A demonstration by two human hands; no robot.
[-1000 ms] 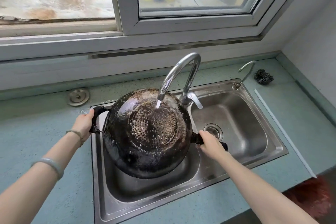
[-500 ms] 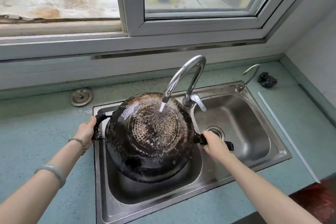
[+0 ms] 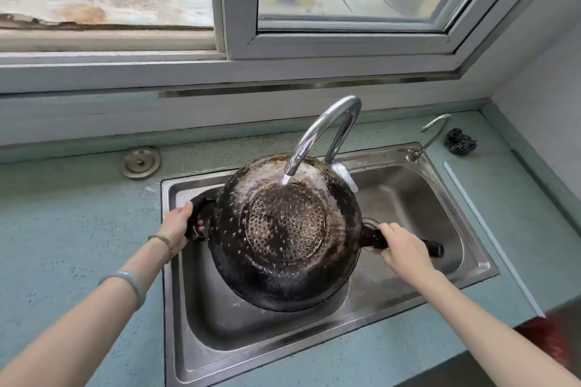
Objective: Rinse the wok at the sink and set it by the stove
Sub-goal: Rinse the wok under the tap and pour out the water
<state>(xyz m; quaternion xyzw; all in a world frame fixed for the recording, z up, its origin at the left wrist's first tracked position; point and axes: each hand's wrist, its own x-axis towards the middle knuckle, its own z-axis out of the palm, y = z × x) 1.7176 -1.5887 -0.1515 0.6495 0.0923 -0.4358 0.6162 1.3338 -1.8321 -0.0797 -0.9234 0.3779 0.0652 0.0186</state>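
Note:
A black, soot-stained wok (image 3: 284,239) is held upside down over the left basin of the steel double sink (image 3: 176,339), its dimpled bottom facing up. Water runs from the curved chrome faucet (image 3: 320,126) onto the wok's upper side. My left hand (image 3: 177,228) grips the small loop handle at the wok's left. My right hand (image 3: 405,248) is closed around the long black handle that sticks out over the right basin. The wok's inside is hidden.
A round metal sink plug (image 3: 140,162) lies on the teal counter (image 3: 72,223) at back left. A dark steel scourer (image 3: 459,141) and a small second tap (image 3: 432,132) sit at the back right. A window sill runs behind the sink.
The wok has shifted slightly to the right and tilted under the stream, which now lands nearer its upper rim. Both hands keep their hold on the handles.

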